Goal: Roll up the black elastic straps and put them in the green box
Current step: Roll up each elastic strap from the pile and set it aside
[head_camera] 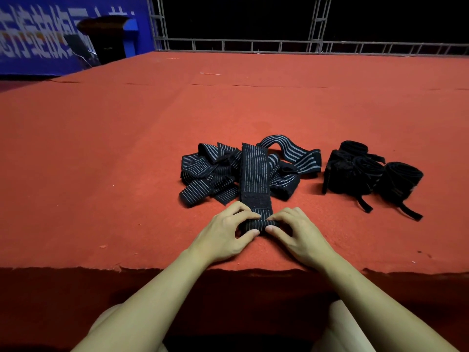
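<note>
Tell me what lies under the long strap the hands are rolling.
The strap crosses a pile of loose striped straps and rests on the red cloth. Whatever lies directly beneath it is covered.

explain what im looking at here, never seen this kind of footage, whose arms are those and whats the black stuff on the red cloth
There is no machine here. The one picture comes from a camera worn on a person's head, looking forward and down, so the two bare arms are that person's own.

The left hand and right hand together pinch the near end of a black striped strap, which is just starting to be rolled; the rest of it lies flat, running away over a loose pile of unrolled straps.

To the right sit darker rolled straps, seemingly finished.

All of this lies on a red cloth-covered table. Beyond it are a metal truss and a blue banner. The green box from the task is not in view.
</note>
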The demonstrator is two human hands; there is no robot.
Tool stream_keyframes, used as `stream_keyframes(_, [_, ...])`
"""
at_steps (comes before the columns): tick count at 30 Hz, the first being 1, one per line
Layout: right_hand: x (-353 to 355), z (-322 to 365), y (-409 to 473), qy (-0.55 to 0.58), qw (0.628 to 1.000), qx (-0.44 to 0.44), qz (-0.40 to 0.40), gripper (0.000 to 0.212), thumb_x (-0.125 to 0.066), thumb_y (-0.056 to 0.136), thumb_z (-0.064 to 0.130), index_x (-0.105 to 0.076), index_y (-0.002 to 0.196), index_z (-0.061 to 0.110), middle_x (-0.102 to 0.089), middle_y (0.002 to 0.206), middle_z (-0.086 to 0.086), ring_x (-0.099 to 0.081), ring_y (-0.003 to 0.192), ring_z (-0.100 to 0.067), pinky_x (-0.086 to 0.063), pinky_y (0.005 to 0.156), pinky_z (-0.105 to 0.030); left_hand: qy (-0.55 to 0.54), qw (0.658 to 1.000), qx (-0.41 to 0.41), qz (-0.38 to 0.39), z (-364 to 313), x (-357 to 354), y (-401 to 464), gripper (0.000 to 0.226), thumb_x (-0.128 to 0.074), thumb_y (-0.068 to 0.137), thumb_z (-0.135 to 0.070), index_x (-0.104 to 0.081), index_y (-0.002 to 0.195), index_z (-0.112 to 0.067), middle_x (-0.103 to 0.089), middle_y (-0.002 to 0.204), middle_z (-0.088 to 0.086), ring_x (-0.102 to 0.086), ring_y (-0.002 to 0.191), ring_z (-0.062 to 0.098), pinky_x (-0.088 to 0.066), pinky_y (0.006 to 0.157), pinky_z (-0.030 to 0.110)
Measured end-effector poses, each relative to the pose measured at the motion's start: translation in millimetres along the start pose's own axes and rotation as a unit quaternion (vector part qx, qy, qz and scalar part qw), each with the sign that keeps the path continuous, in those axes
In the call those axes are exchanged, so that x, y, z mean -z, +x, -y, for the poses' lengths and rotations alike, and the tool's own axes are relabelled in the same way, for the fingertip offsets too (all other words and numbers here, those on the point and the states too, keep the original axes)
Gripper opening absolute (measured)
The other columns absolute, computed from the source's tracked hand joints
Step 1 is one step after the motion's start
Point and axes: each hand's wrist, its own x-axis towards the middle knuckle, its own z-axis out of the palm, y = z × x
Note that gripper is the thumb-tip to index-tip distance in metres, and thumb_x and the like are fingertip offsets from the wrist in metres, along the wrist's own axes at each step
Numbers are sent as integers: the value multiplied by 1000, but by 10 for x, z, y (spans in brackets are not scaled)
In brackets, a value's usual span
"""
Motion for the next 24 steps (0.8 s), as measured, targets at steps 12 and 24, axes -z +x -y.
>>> stream_keyframes(12, [17,30,8,33,999,-17,-4,37,-51,98,55,-68,123,34,-58,109,21,-47,109,-2,-37,97,-19,17,1000,21,-9,9,-8,11,28,-61,99,-43,-71,120,-27,-52,118,-17,-57,102,0,-51,94,29])
stream_keyframes(24, [28,54,-21,0,1000,3,-18,40,-53,95,54,-68,124,32,-62,119,20,-52,110,-8,-45,100,-31,72,997,14,-7,4,-8,24,37,-61,96,-46,-55,129,-32,-44,119,-14,-49,113,10,-50,96,38])
